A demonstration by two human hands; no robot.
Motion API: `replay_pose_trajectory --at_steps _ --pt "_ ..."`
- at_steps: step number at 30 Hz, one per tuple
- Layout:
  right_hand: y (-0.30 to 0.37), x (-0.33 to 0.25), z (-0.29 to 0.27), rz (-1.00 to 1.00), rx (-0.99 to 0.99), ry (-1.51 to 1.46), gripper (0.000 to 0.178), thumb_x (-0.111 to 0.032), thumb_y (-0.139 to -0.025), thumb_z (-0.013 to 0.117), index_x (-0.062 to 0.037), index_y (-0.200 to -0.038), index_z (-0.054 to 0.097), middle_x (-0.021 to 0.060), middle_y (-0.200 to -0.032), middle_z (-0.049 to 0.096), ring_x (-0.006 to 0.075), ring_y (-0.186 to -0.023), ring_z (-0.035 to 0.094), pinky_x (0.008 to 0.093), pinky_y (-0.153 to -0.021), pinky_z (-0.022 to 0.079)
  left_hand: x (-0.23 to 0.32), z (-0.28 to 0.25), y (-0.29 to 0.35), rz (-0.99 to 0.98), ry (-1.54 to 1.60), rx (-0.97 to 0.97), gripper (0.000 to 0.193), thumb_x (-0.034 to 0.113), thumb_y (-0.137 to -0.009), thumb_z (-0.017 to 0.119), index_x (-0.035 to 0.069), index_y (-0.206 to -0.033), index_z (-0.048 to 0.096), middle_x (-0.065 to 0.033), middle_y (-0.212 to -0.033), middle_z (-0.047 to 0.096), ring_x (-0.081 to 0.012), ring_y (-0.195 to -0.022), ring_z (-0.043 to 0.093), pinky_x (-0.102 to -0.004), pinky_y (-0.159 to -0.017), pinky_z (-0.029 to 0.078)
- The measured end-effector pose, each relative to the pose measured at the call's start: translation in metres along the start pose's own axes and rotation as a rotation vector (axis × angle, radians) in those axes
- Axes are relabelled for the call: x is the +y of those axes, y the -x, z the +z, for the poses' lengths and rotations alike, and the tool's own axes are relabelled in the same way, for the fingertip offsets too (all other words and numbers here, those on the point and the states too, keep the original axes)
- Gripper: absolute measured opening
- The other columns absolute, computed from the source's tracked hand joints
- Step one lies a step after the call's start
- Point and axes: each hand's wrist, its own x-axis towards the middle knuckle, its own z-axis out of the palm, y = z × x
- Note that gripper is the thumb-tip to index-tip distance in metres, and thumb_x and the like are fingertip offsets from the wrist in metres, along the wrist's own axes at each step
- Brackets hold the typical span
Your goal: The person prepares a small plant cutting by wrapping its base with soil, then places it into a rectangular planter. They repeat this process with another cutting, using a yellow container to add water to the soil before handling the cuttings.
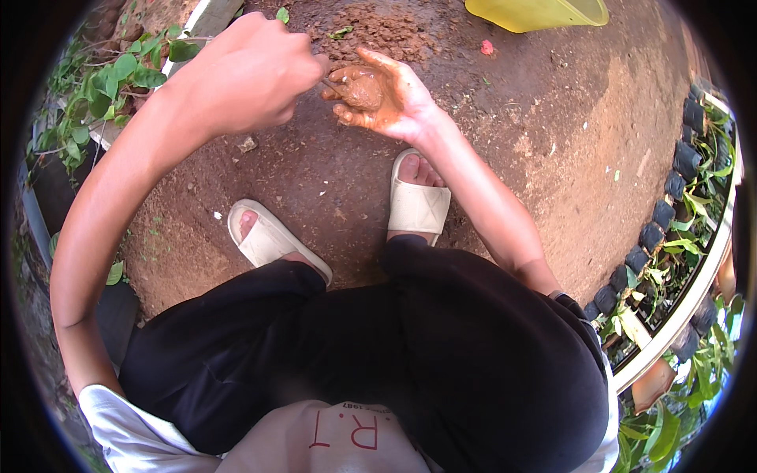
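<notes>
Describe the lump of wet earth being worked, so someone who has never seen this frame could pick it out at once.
Start at the bare reddish-brown dirt ground above the two cream slide sandals. There the mud-coated right hand lies palm up, cupping a small glossy brown lump of wet soil. Unlike the dry crumbly soil mound beyond, it is wet and smooth.

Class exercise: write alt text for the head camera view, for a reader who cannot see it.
A squatting person's mud-coated right hand lies palm up over bare soil, the closed left hand meeting it. Below are cream sandals and black trousers.
</notes>
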Motion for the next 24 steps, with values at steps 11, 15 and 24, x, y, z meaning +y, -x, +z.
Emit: replay_pose_trajectory --at_steps 11,15,24 --pt "-0.019 -0.003 -0.021 -0.074 0.122 0.260 0.034 -0.029 -0.100 0.054 0.0039 -0.105 0.061 0.0198 -0.085 0.067 0.0218 -0.057 0.066 0.0282 -0.042 0.057 0.007 0.002 -0.002 0.031 -0.060 -0.007 0.021 0.003 -0.064 0.068 0.002 -0.084 0.062 -0.0125 -0.078 0.064 -0.0294 -0.071 0.069 -0.0384 -0.060 0.053" --pt "-0.010 -0.002 0.001 -0.198 0.216 0.318 0.036 -0.028 -0.100 0.052 0.0065 -0.108 0.060 0.0211 -0.090 0.067 0.0226 -0.065 0.067 0.0288 -0.048 0.055 0.004 -0.001 0.001 0.019 -0.081 0.079 0.016 0.006 -0.071 0.071 0.003 -0.086 0.067 -0.0135 -0.069 0.068 -0.0283 -0.071 0.073 -0.0367 -0.062 0.057" --pt "0.012 -0.023 0.002 -0.206 0.016 -0.063 0.053 -0.039 -0.101 0.047 0.0104 -0.121 0.052 0.0317 -0.113 0.061 0.0365 -0.093 0.065 0.0396 -0.072 0.056 -0.010 0.000 0.003 0.051 -0.127 0.164 0.020 0.007 -0.070 0.070 0.003 -0.087 0.060 -0.0114 -0.084 0.064 -0.0270 -0.079 0.071 -0.0370 -0.064 0.056"
